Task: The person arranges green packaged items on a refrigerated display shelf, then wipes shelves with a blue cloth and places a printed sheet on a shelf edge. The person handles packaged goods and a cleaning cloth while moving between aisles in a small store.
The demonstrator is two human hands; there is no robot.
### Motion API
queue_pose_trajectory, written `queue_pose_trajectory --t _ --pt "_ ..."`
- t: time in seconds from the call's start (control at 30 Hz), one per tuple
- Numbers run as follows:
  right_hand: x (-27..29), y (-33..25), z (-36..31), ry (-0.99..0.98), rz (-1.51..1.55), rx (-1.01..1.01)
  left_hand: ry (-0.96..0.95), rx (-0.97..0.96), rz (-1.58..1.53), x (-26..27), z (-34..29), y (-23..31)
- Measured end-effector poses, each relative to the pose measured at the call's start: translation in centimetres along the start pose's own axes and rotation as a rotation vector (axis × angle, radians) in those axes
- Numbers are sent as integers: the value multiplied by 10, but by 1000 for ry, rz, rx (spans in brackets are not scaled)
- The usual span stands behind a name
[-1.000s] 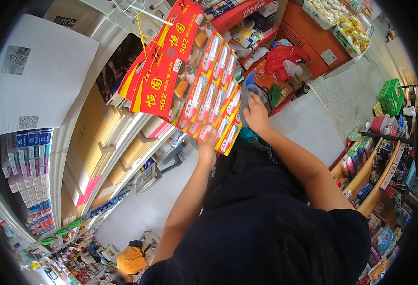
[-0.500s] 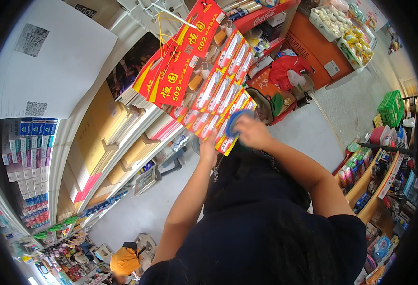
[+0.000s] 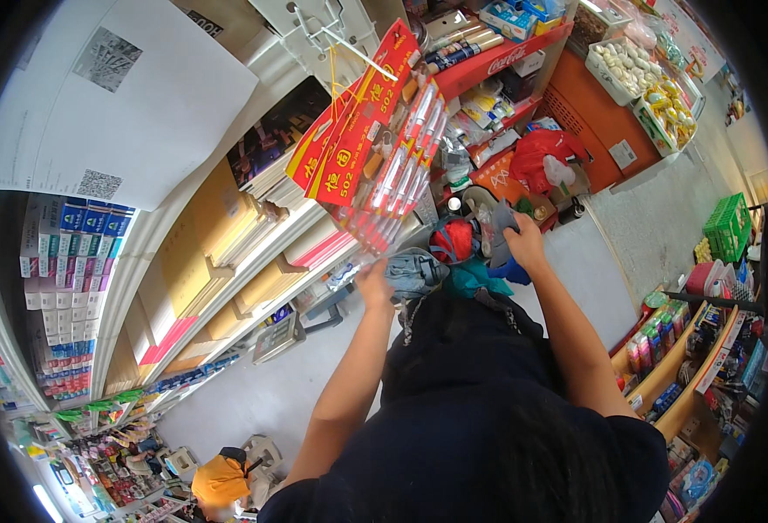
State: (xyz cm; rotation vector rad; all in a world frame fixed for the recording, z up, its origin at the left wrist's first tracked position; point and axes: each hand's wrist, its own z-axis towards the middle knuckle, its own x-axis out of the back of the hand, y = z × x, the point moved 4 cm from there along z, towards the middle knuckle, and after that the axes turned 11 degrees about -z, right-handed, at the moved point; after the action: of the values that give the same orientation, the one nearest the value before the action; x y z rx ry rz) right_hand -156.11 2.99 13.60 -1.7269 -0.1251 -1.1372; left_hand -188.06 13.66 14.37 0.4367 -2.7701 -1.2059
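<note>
Red-and-yellow cards of glue tubes (image 3: pixel 375 144) hang from a white wire hook in front of me, with silvery tubes under clear plastic. My left hand (image 3: pixel 375 286) is closed at the lower end of the front card, its fingertips slightly blurred. Off to the right, my right hand (image 3: pixel 524 242) grips a grey and blue cloth (image 3: pixel 501 234), which hangs loosely. Between my hands lie a pale blue-grey denim-like bundle (image 3: pixel 416 272), a red item (image 3: pixel 453 240) and teal fabric (image 3: pixel 475 277).
On the left stand white shelves with paper stacks (image 3: pixel 196 235) and small boxes (image 3: pixel 74 235). A white printed sheet (image 3: pixel 113 96) hangs above them. Orange crates (image 3: pixel 580 105), trays of wrapped goods (image 3: pixel 619 65) and a red bag (image 3: pixel 545 161) are at the far right. A person in orange (image 3: pixel 221 479) is lower left.
My right hand has moved right, off the glue card, taking the cloth with it. The cards have swung away and tilted, uncovering the things behind them. My left hand stays at the card's lower end.
</note>
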Motion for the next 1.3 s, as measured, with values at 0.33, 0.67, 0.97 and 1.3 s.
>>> queue_pose_trajectory --t 0.33,0.67,0.97,1.3 --pt "38 -83 23 16 269 168 -329 -874 -95 -82 -49 118" --pt "119 -228 64 511 309 580 -205 -1046 -36 -82 -55 165" --pt "40 -303 87 587 262 617 -472 -1071 -111 -104 -48 208" --pt "12 -295 55 125 173 814 -368 -1130 292 -90 -44 222"
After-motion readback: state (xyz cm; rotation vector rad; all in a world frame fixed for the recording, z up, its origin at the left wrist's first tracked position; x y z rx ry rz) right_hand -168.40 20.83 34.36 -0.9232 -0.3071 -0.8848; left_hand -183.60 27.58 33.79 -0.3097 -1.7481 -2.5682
